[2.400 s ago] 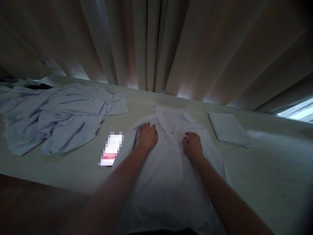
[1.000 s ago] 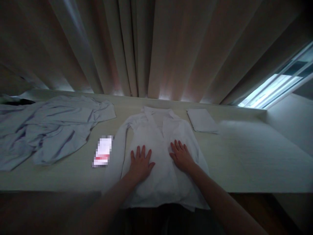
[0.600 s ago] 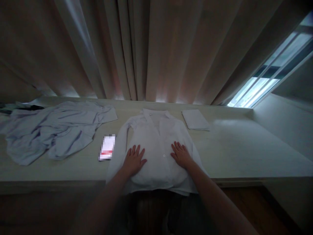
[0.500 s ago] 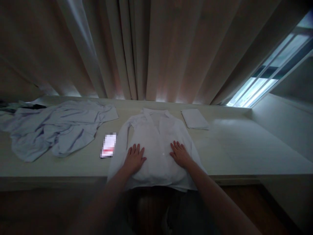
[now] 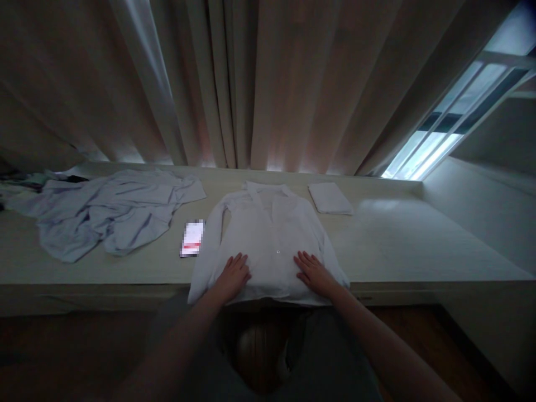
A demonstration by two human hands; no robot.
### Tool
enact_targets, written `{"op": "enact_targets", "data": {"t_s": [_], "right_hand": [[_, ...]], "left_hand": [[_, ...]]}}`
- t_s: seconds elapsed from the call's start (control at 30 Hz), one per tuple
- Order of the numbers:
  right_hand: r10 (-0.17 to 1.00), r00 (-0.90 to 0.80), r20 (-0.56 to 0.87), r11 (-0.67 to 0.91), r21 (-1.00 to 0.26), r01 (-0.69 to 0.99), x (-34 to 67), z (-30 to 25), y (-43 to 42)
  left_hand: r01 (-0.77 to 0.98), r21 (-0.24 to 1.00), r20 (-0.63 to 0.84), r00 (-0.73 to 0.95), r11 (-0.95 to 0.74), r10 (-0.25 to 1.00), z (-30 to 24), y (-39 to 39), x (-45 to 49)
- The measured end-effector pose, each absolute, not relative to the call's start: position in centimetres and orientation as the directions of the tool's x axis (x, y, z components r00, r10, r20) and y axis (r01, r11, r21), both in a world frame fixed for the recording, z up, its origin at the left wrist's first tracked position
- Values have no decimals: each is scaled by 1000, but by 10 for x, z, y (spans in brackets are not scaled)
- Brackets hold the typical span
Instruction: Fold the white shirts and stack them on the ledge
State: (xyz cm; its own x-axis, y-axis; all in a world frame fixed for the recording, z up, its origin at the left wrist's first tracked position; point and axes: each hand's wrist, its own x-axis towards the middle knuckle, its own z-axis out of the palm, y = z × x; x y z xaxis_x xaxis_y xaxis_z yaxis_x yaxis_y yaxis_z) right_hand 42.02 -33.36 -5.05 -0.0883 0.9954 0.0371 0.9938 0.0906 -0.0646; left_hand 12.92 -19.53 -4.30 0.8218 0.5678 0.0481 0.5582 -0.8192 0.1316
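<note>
A white long-sleeved button-up shirt (image 5: 268, 234) lies spread on the pale counter (image 5: 389, 245), front side up, its collar toward the curtain. The hem reaches the counter's front edge and hangs slightly over it. My left hand (image 5: 233, 274) rests flat on the lower left of the shirt, fingers stretched out. On the lower right, my right hand (image 5: 313, 272) also lies palm down with its fingers spread. Neither hand grips the cloth. The sleeve on the left stretches down beside the body of the shirt.
A folded white cloth (image 5: 330, 198) lies right of the collar. Left of the shirt is a phone (image 5: 193, 238) with a lit, blurred screen. Rumpled white garments (image 5: 113, 215) cover the left side. A brown curtain (image 5: 310, 84) hangs behind, and a wall (image 5: 486, 218) borders the right.
Both hands have slid down the shirt toward its hem and remain flat. The camera view has shifted slightly, so the counter edge appears higher.
</note>
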Motion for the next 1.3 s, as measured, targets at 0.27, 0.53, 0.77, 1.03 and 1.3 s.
{"op": "enact_targets", "data": {"t_s": [0.27,0.53,0.77,1.03,1.3], "right_hand": [[989,-120,88,125,-49,991,426,-57,-339],[992,-47,116,56,-73,996,427,-54,-341],[959,213,187,-199,-89,976,441,-47,-339],[803,594,44,-576,-198,793,455,-43,-334],[765,631,-126,-636,-297,712,474,-33,-326]], "left_hand": [[547,129,31,831,-827,555,-41,-189,108],[616,186,47,773,-765,633,-30,-192,99],[883,29,43,468,-469,883,-5,-197,108],[970,96,-80,232,-224,969,-13,-171,104],[956,210,-150,239,-206,959,-10,-144,96]]}}
